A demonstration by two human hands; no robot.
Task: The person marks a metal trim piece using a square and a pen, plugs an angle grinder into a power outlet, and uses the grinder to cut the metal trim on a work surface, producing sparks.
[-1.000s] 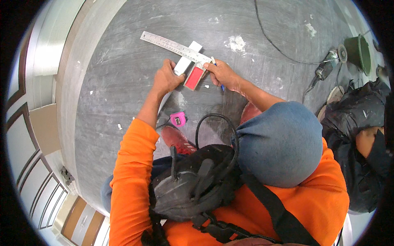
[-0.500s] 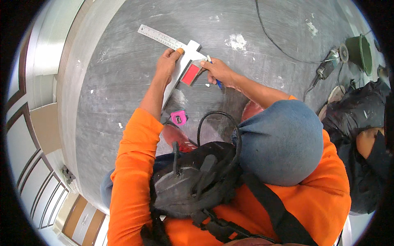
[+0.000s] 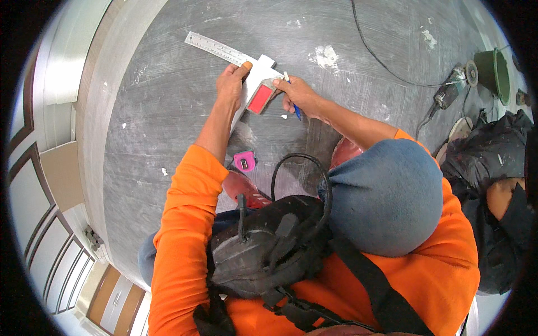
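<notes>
My left hand (image 3: 230, 84) is closed on a narrow white strip (image 3: 245, 96), its thumb lying where a metal ruler blade crosses the strip. That blade belongs to a try square (image 3: 218, 49), which points up and to the left. The square's handle, with a red inset, lies along the strip's right side. My right hand (image 3: 297, 95) pinches the upper end of the handle and also carries a blue pen (image 3: 296, 110) between its fingers. A pink tape measure (image 3: 244, 161) rests on the floor by my red shoe. My left forearm covers the strip's lower end.
An angle grinder (image 3: 450, 89) with its cord lies at the right beside a green bucket (image 3: 493, 75). Another person's dark-clothed leg (image 3: 487, 145) is at the far right. White plaster spots (image 3: 325, 57) mark the grey floor (image 3: 168, 84). A black bag (image 3: 263, 246) hangs at my front.
The square's handle has come closer against the strip, covering its dark edge. The blade's free end has shifted slightly left, and my left forearm slightly right. Both hands keep their holds.
</notes>
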